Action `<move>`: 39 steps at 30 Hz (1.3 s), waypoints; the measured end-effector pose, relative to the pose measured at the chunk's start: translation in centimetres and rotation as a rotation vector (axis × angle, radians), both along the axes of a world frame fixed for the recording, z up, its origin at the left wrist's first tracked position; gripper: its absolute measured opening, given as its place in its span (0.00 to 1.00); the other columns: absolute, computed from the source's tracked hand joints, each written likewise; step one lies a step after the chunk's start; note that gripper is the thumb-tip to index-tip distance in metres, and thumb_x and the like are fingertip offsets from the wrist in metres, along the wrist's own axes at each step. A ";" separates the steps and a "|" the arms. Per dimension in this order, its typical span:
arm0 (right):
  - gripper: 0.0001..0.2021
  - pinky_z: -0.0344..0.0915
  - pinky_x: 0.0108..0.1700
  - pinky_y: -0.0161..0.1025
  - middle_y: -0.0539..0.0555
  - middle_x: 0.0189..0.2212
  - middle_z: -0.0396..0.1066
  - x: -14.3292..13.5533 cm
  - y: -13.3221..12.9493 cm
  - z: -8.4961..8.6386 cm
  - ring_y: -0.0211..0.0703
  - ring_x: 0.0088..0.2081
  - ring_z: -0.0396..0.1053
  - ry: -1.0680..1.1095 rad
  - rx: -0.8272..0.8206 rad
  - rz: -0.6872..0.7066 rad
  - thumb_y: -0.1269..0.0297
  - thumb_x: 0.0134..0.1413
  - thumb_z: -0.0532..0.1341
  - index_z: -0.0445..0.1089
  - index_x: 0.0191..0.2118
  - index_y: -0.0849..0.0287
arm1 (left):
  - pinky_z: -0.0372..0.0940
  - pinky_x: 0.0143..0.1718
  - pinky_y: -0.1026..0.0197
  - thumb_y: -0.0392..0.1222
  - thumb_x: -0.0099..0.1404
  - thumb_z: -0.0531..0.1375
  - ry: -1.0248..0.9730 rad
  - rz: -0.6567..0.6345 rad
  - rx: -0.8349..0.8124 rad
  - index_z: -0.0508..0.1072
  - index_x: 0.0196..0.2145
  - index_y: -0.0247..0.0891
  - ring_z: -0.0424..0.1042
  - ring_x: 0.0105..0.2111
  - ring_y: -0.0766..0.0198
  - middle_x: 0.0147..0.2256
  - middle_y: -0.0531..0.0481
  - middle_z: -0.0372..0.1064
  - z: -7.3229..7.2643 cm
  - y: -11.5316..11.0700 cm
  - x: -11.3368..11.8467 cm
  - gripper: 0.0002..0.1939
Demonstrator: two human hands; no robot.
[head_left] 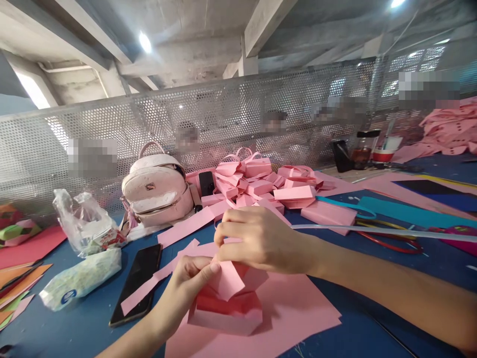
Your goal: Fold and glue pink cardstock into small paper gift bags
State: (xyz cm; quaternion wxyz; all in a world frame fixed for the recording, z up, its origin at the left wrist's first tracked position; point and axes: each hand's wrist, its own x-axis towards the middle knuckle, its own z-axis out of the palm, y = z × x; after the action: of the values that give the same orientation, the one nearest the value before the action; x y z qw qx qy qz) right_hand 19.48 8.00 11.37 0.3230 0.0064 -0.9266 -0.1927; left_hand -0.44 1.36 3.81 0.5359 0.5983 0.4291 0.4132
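Observation:
A folded pink paper box (227, 318) with its inside showing stands on a flat pink sheet (298, 308). My left hand (192, 278) pinches the box's upper flap between thumb and fingers at its left side. Over the top of the same piece bends my right hand (257, 238), its fingers curled onto the upper edge; the fingertips are partly hidden behind the paper. Narrow pink strips (139, 296) lie to the left, one across a black phone (149, 268). Behind my hands is a pile of folded pink paper pieces (261, 186).
A pale pink backpack (158, 191), a plastic bag (84, 223) and a tissue pack (84, 278) stand or lie at the left. Drinks (383, 151) and a dark phone (341, 155) are back right. A perforated metal screen (223, 109) runs behind the blue table (78, 328).

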 end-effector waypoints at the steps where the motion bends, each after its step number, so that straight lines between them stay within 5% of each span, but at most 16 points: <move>1: 0.15 0.58 0.34 0.37 0.52 0.36 0.76 0.0 0.1 0.0 0.42 0.37 0.64 -0.002 -0.019 0.001 0.77 0.67 0.53 0.75 0.35 0.58 | 0.42 0.24 0.65 0.60 0.65 0.60 -0.005 -0.002 0.002 0.65 0.19 0.33 0.49 0.22 0.71 0.20 0.55 0.52 0.0 0.0 0.0 0.28; 11: 0.10 0.57 0.34 0.37 0.51 0.35 0.74 0.5 0.6 0.6 0.41 0.37 0.63 -0.078 -0.157 -0.043 0.66 0.67 0.60 0.76 0.34 0.59 | 0.43 0.23 0.66 0.58 0.66 0.59 -0.024 0.033 0.015 0.63 0.20 0.34 0.49 0.22 0.71 0.21 0.55 0.52 -0.2 0.0 -0.2 0.27; 25: 0.10 0.61 0.40 0.35 0.51 0.37 0.73 0.8 -0.2 1.8 0.39 0.41 0.67 -0.222 -0.504 -0.118 0.80 0.59 0.60 0.76 0.37 0.60 | 0.52 0.26 0.67 0.56 0.64 0.62 0.016 0.148 0.063 0.71 0.22 0.31 0.57 0.26 0.67 0.25 0.51 0.63 0.2 -0.3 0.0 0.24; 28: 0.03 0.61 0.39 0.38 0.52 0.37 0.72 0.5 -0.6 1.5 0.42 0.40 0.66 -0.194 -0.491 -0.154 0.68 0.59 0.64 0.76 0.37 0.61 | 0.55 0.27 0.67 0.53 0.64 0.63 0.010 0.183 0.078 0.72 0.21 0.32 0.59 0.27 0.66 0.24 0.52 0.63 0.4 -0.4 0.1 0.22; 30: 0.08 0.61 0.38 0.39 0.52 0.36 0.72 0.2 -0.8 1.1 0.43 0.39 0.66 -0.163 -0.421 -0.187 0.61 0.59 0.66 0.75 0.35 0.62 | 0.56 0.28 0.67 0.52 0.64 0.62 0.022 0.197 0.098 0.73 0.21 0.32 0.60 0.29 0.64 0.24 0.51 0.65 0.5 -0.5 0.2 0.21; 33: 0.08 0.61 0.38 0.38 0.52 0.34 0.72 0.0 -1.0 0.5 0.41 0.37 0.65 -0.103 -0.356 -0.218 0.65 0.61 0.65 0.73 0.32 0.63 | 0.58 0.30 0.66 0.50 0.64 0.62 0.067 0.213 0.155 0.74 0.21 0.33 0.61 0.30 0.63 0.26 0.51 0.67 0.6 -0.5 0.4 0.20; 39: 0.05 0.59 0.34 0.35 0.48 0.32 0.72 -0.2 -1.2 0.2 0.38 0.35 0.67 -0.034 -0.504 -0.220 0.70 0.59 0.66 0.75 0.31 0.59 | 0.57 0.30 0.66 0.48 0.65 0.62 0.149 0.226 0.264 0.75 0.23 0.33 0.60 0.28 0.64 0.26 0.51 0.67 0.6 -0.7 0.4 0.18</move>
State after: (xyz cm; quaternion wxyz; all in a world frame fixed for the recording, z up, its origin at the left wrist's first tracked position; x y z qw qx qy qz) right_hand 19.28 6.81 11.57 0.2759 -0.1719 -0.9456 0.0103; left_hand -0.07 0.64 4.45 0.3697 0.6402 0.4742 0.4782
